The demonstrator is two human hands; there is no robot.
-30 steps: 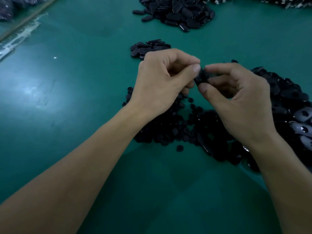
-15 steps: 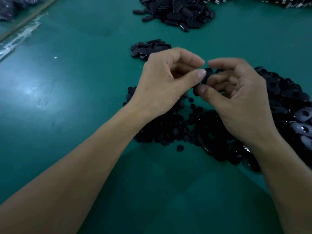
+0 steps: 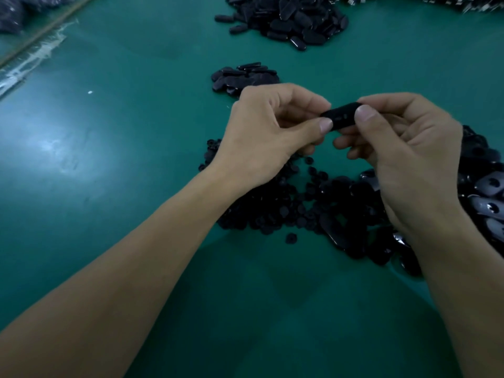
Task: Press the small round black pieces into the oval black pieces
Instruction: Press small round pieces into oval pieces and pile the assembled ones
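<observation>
A: While we hold the oval black plastic piece up between both hands, how far along are we?

B: In the middle of one press, we judge. Our left hand pinches its left end between thumb and forefinger, and our right hand pinches the right end the same way, with the other fingers curled underneath. The piece hangs above the green bench and touches nothing else.

A: Is a small round piece seated in it?

B: We cannot tell. A faint mark shows on the face turned towards us, but it is too dark to read as a round piece or an empty hole.

A: What looks done?

B: Just beyond our hands lies a small pile of oval black pieces, and farther off a large heap of ovals. We take these for finished work, though from here we cannot check it.

A: And what is left?

B: Plenty. A spread of small round black pieces lies under our left wrist, with one stray round piece nearer to us. Under our right wrist sits a heap of glossy oval pieces, and several show open holes — those, we reckon, wait their turn.
</observation>
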